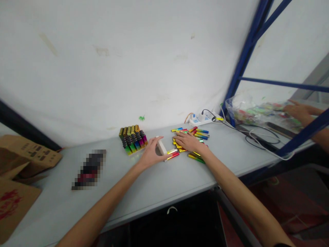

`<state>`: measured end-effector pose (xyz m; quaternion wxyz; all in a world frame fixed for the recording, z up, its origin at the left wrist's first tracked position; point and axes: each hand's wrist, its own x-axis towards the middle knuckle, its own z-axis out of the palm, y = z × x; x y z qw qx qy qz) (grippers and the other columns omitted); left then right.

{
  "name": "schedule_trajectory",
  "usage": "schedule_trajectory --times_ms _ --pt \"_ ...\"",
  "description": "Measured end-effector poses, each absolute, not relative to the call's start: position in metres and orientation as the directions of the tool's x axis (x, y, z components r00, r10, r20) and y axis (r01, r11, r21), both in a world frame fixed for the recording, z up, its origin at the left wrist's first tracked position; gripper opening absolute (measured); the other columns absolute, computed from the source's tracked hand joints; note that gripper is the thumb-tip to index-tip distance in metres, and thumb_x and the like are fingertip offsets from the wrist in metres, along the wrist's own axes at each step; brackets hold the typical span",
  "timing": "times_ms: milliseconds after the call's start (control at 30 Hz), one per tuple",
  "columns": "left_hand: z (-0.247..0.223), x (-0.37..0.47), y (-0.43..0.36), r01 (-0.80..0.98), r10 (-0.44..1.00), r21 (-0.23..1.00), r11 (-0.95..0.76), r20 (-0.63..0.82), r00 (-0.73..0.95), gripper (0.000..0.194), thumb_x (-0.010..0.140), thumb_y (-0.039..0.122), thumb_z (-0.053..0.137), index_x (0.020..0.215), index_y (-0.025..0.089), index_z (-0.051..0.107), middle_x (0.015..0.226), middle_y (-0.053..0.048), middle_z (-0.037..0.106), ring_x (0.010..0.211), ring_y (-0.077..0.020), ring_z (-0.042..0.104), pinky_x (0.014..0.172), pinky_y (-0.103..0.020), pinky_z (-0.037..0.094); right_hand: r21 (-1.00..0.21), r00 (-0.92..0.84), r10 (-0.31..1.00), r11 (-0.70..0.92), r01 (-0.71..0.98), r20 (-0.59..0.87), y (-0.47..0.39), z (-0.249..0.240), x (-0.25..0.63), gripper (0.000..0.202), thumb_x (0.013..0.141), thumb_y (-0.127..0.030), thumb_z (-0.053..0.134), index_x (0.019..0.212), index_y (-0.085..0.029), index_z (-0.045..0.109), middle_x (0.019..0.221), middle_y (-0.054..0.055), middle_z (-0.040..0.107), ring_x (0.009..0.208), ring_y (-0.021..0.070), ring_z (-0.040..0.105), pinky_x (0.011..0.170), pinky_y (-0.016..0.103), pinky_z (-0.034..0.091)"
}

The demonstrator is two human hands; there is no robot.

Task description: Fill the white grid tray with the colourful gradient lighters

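My left hand (150, 153) curls around a narrow white bar (161, 146), its fingers at the far end and its thumb by the near end. A few shiny red and yellow tubes (173, 156) lie against the bar's right side, by the thumb. My right hand (188, 141) rests flat, fingers stretched out, over a loose pile of shiny multicoloured tubes (202, 134); its palm hides part of the pile. Left of my left hand, several upright lighter-like pieces (133, 142) with dark tops and rainbow bodies stand in close rows.
A pixelated dark object (89, 169) lies on the grey table (154, 185). Cardboard boxes (28, 154) are at left. A power strip (203, 119) with cables sits by the wall. Beyond the blue metal frame (241, 65), another person's hand (298, 110) is at a plastic bag (257, 109).
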<state>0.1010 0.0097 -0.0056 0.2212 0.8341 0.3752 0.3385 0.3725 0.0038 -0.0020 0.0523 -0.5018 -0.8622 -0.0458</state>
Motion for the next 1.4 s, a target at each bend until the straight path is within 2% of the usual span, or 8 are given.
schedule_trajectory --times_ms 233,467,600,767,900,1000,1167,1400 --pt "-0.007 0.111 0.011 0.505 0.79 0.613 -0.608 0.402 0.463 0.091 0.069 0.062 0.086 0.145 0.026 0.051 0.143 -0.012 0.051 0.14 -0.0319 0.049 0.12 -0.046 0.039 -0.136 -0.391 0.877 0.44 0.888 0.28 -0.003 0.005 0.342 0.052 0.111 -0.036 0.025 0.154 -0.018 0.047 0.161 0.014 0.045 0.151 0.0237 0.037 0.124 0.053 0.025" --pt "-0.003 0.139 0.019 0.5 0.772 0.593 -0.631 0.416 0.48 0.087 0.068 0.055 0.09 0.141 0.026 0.052 0.139 -0.011 0.052 0.136 -0.0311 0.051 0.118 -0.045 0.04 -0.031 -0.48 0.87 0.486 0.873 0.117 -0.012 -0.013 0.331 0.051 0.107 -0.034 0.037 0.156 -0.02 0.046 0.167 0.014 0.036 0.156 0.0342 0.028 0.122 0.068 0.017" --pt "-0.002 0.106 0.007 0.543 0.789 0.574 -0.613 0.423 0.445 0.081 0.069 0.053 0.088 0.137 0.027 0.052 0.137 -0.01 0.049 0.136 -0.0317 0.05 0.119 -0.047 0.04 -0.041 -0.449 0.879 0.461 0.887 0.16 -0.01 -0.014 0.343 0.051 0.111 -0.035 0.024 0.156 -0.025 0.045 0.165 0.011 0.041 0.155 0.0305 0.03 0.121 0.067 0.021" --pt "-0.013 0.056 -0.03 0.686 0.817 0.496 -0.532 0.515 0.26 0.068 0.072 0.057 0.085 0.119 0.022 0.051 0.145 -0.014 0.036 0.142 -0.0354 0.044 0.119 -0.052 0.04 -0.109 -0.405 0.862 0.454 0.884 0.305 -0.005 0.001 0.339 0.049 0.111 -0.039 0.027 0.146 -0.021 0.056 0.157 0.014 0.051 0.148 0.0287 0.042 0.12 0.06 0.03" --pt "-0.018 0.034 -0.059 0.748 0.825 0.457 -0.481 0.525 0.21 0.065 0.078 0.059 0.079 0.118 0.022 0.045 0.145 -0.015 0.036 0.141 -0.0367 0.044 0.117 -0.056 0.042 -0.134 -0.459 0.744 0.582 0.802 0.486 0.006 0.026 0.301 0.042 0.11 -0.039 0.038 0.136 -0.017 0.062 0.137 0.016 0.064 0.131 0.0273 0.056 0.115 0.05 0.039" --pt "-0.019 0.02 -0.072 0.77 0.831 0.444 -0.459 0.52 0.196 0.066 0.073 0.057 0.083 0.114 0.023 0.045 0.142 -0.014 0.037 0.138 -0.0382 0.047 0.113 -0.058 0.045 -0.106 -0.569 0.619 0.721 0.684 0.542 0.026 0.049 0.259 0.049 0.104 -0.048 0.053 0.14 -0.016 0.056 0.138 0.017 0.061 0.129 0.0276 0.054 0.113 0.047 0.042" --pt "-0.023 -0.008 -0.085 0.763 0.836 0.441 -0.473 0.499 0.23 0.064 0.069 0.051 0.085 0.112 0.023 0.048 0.141 -0.014 0.038 0.133 -0.0374 0.051 0.109 -0.056 0.05 -0.034 -0.691 0.567 0.783 0.621 0.448 0.064 0.069 0.197 0.069 0.094 -0.064 0.06 0.144 -0.017 0.052 0.14 0.018 0.057 0.126 0.0297 0.055 0.107 0.047 0.047" --pt "-0.032 -0.036 -0.099 0.717 0.814 0.417 -0.559 0.44 0.379 0.072 0.07 0.049 0.085 0.129 0.027 0.049 0.15 -0.014 0.041 0.138 -0.0364 0.052 0.114 -0.053 0.048 0.065 -0.67 0.671 0.69 0.721 0.317 0.059 0.049 0.173 0.068 0.102 -0.07 0.034 0.15 -0.024 0.045 0.139 0.013 0.059 0.123 0.0278 0.058 0.1 0.042 0.051"
